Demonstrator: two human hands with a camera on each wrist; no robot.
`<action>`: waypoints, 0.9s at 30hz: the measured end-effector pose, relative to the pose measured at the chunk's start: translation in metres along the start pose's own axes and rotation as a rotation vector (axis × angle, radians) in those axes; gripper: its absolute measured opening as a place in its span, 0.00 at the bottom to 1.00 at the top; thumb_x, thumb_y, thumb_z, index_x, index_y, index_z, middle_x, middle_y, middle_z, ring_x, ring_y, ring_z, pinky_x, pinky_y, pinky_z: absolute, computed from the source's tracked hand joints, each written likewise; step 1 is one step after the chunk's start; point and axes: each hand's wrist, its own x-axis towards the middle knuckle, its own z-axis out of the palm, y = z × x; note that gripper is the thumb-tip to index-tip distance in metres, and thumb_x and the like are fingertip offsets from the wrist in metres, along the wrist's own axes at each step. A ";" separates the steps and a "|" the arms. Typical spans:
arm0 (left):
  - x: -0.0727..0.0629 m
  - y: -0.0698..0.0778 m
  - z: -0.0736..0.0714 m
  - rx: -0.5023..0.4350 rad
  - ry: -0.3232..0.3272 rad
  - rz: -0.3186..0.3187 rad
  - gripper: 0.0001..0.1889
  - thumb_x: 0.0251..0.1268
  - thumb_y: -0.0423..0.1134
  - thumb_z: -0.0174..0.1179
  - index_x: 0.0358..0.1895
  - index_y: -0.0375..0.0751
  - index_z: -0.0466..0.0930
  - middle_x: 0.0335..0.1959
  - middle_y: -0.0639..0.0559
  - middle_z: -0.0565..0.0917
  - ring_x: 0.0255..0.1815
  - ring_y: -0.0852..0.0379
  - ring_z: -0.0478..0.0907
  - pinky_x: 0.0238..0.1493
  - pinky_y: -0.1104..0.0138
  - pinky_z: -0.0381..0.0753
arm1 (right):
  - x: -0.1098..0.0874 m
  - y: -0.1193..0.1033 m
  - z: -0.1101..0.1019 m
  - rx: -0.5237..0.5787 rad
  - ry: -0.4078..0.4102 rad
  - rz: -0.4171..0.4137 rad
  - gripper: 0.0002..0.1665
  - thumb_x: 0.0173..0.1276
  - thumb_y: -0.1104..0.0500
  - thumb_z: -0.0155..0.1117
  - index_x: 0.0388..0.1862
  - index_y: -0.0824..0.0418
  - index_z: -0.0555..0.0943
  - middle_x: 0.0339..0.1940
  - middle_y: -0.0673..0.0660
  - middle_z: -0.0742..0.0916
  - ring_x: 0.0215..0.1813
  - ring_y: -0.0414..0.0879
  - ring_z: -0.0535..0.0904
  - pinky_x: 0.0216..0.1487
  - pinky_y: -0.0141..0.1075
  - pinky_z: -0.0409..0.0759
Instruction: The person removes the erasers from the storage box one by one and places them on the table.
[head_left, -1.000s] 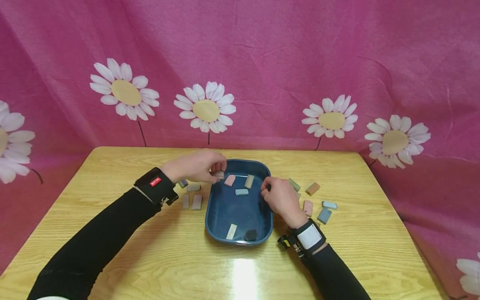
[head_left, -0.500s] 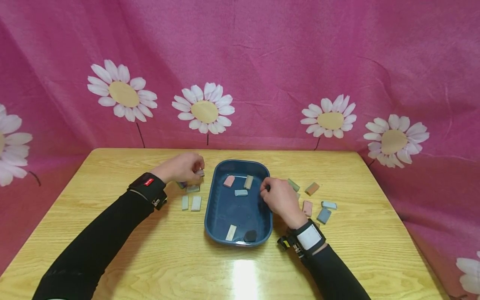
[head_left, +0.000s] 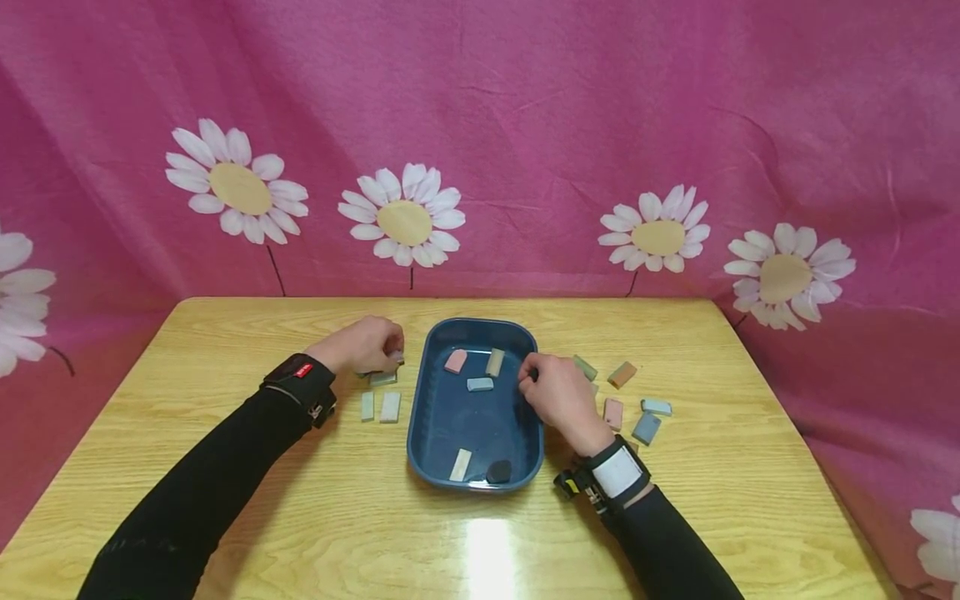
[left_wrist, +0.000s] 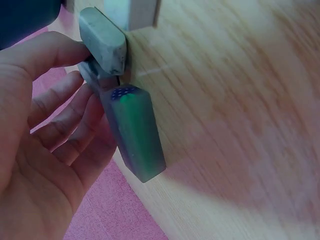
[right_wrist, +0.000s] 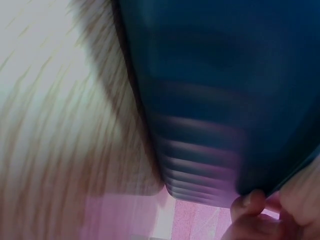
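My left hand (head_left: 371, 344) is left of the blue tray (head_left: 417, 417), thumb and fingertips pinching a small greyish eraser (head_left: 398, 357). In the left wrist view, that dark grey eraser (left_wrist: 98, 76) is partly hidden behind a pale grey one (left_wrist: 103, 41), with a green-and-purple eraser (left_wrist: 136, 132) beside it. My right hand (head_left: 561, 396) grips the tray's right rim; its fingertips show at the rim in the right wrist view. Inside the tray lie a pink eraser (head_left: 456, 361), a beige one (head_left: 495, 362), a light blue one (head_left: 480, 384), a cream one (head_left: 461, 465) and a black rounded piece (head_left: 498, 472).
Two pale erasers stand near my left hand, one wider (head_left: 390, 407) and one narrower (head_left: 367, 406). Right of the tray lie several more, among them an orange-brown eraser (head_left: 622, 375), a pink one (head_left: 612, 414) and a blue-grey one (head_left: 646, 428). A pink flowered cloth (head_left: 525, 150) hangs behind the table.
My left hand has moved left from above the tray's left rim with the eraser, then slightly down towards the erasers there. My right hand stays at the rim.
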 end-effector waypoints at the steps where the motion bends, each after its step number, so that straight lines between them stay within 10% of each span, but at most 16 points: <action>1: -0.001 0.000 0.000 -0.003 0.001 -0.001 0.06 0.59 0.35 0.65 0.36 0.39 0.80 0.28 0.52 0.77 0.29 0.56 0.71 0.34 0.62 0.71 | 0.000 0.000 0.000 0.001 -0.003 0.002 0.05 0.65 0.60 0.62 0.29 0.53 0.82 0.24 0.51 0.80 0.26 0.46 0.74 0.23 0.36 0.71; 17: -0.006 0.011 -0.007 0.025 0.014 -0.017 0.13 0.60 0.38 0.65 0.45 0.36 0.79 0.36 0.48 0.80 0.37 0.52 0.76 0.42 0.58 0.76 | 0.000 0.000 0.003 -0.009 -0.005 -0.009 0.04 0.65 0.59 0.62 0.30 0.52 0.82 0.24 0.51 0.81 0.25 0.45 0.75 0.22 0.36 0.71; 27: -0.002 0.064 -0.027 0.100 0.093 0.089 0.14 0.60 0.35 0.65 0.49 0.38 0.80 0.44 0.47 0.81 0.42 0.50 0.78 0.47 0.58 0.78 | 0.001 0.001 0.000 -0.013 -0.007 -0.009 0.04 0.65 0.59 0.61 0.30 0.53 0.82 0.24 0.51 0.81 0.25 0.46 0.75 0.23 0.36 0.71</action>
